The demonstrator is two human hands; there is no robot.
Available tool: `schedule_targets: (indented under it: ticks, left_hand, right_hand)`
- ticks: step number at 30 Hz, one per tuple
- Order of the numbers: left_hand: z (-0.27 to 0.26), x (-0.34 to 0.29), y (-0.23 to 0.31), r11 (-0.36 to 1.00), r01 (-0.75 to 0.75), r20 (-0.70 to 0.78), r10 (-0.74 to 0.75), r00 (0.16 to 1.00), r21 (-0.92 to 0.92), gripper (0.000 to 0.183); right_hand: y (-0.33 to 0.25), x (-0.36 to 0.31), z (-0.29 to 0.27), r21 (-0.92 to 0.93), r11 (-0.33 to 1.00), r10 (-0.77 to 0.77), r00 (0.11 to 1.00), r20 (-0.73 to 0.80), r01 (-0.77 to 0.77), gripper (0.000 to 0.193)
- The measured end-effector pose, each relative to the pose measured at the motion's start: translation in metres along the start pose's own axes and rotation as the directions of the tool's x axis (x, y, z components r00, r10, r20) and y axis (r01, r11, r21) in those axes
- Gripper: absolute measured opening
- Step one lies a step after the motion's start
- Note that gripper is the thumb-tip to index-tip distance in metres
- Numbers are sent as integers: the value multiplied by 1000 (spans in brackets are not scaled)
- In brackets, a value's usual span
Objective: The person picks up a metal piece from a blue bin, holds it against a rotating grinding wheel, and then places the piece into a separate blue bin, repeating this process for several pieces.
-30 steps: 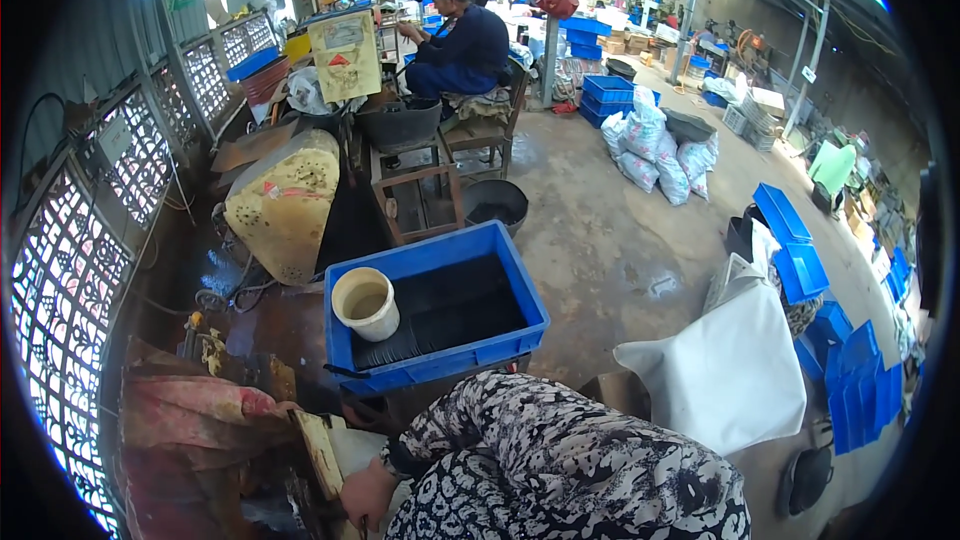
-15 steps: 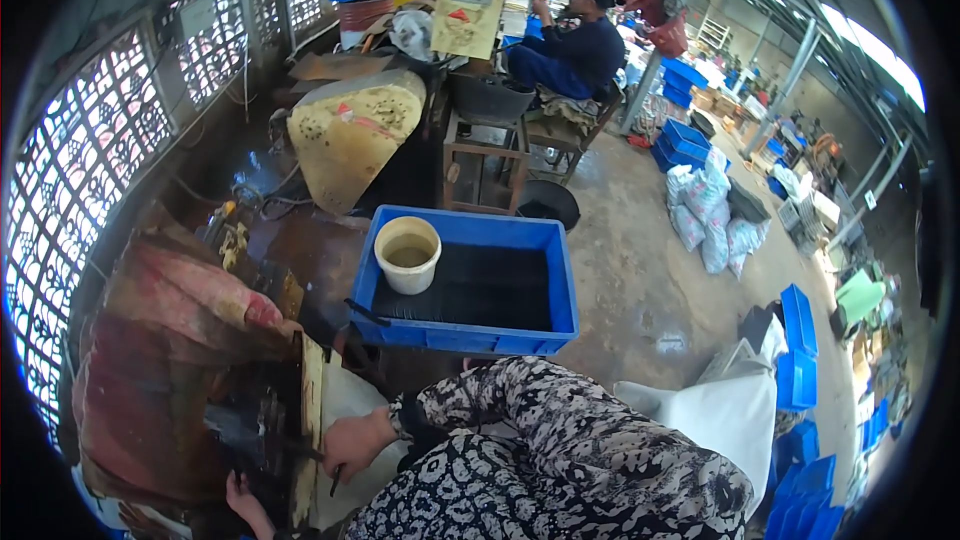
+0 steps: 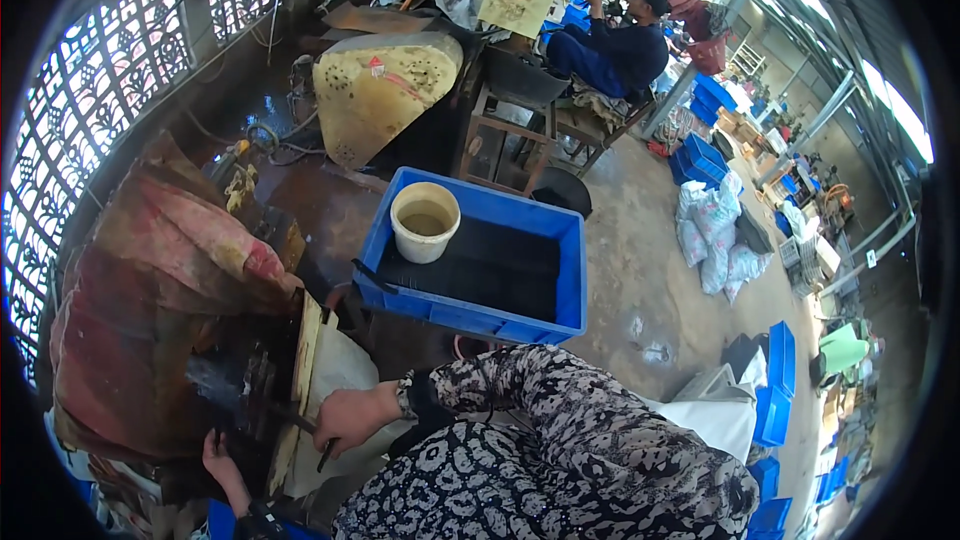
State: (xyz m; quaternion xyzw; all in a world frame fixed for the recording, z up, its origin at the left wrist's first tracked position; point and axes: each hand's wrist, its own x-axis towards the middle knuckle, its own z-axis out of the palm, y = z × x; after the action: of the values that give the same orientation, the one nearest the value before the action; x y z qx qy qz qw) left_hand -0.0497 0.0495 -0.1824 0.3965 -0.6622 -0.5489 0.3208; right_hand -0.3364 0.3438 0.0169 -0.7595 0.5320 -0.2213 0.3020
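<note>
Right hand: fingers closed round the end of a dark bar, which passes left across the pale wooden strip toward the dark, wet-looking recess beyond; the fist sits low and close to the body – presumably for firm control, with the strip perhaps serving as a rest, though contact between bar and strip cannot be confirmed. Left hand: raised at the near left, beside the recess and apart from the right; its fingers look loosely bent, but I cannot tell whether they hold or touch anything; its position would suit steadying or guiding the bar's far end, which is lost in shadow.

A grey-white sheet lies just right of the strip, between it and the patterned clothing – likely a guard against wet and dirt; a red-stained cloth drapes the left side of the recess, probably to check splashes.

Beyond the hands stands a blue tub with dark contents; a cream bucket stands upright in its left part, holding cloudy liquid; the placing appears chosen for reach and for catching drips.
</note>
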Motion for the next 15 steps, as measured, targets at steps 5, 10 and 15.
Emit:
schedule_targets:
  ticks: [5,10,15]
  left_hand:
    - [-1,0,-2,999,-21,6,21,1000,35,38]
    - [6,0,1,1000,-18,11,18,1000,22,38]
    - [-29,-14,-9,988,-22,-25,26,999,151,32]
  right_hand:
    - [2,-3,-1,12,1000,5,1000,10,-5,23]
    - [8,-6,4,22,1000,-19,999,-28,20,22]
    - [6,8,14,40,997,-59,998,4,59,22]
